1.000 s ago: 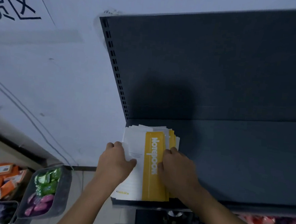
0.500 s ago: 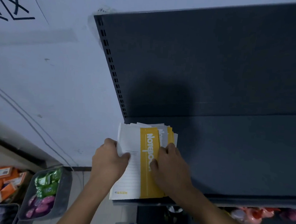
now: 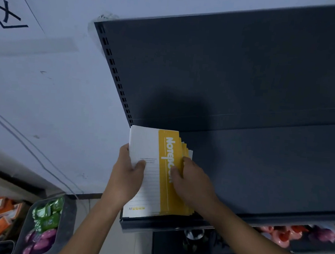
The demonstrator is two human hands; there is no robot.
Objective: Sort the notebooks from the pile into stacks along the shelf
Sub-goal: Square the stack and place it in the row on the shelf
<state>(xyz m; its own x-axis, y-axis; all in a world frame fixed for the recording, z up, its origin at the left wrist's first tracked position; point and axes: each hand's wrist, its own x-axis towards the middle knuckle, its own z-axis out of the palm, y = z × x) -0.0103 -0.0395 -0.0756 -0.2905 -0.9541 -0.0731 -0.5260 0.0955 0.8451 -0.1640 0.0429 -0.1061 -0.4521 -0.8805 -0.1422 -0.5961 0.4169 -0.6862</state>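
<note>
— White-and-yellow paper notebooks [image 3: 155, 171], the top cover printed "Notebook" on its yellow band, lie in a pile at the left end of a dark grey metal shelf [image 3: 259, 169], fanned slightly to the right. Who holds them?

— Both hands. The left hand [image 3: 126, 175] clamps the pile's left edge, thumb on the white cover, fingers curled round the side. The right hand [image 3: 192, 178] presses on the yellow band, fingers bent over the right edges.

— And around it?

— A pale wall [image 3: 45, 98] rises left of the shelf; below, a grey plastic tray [image 3: 65, 219] holds green and purple packets.
</note>
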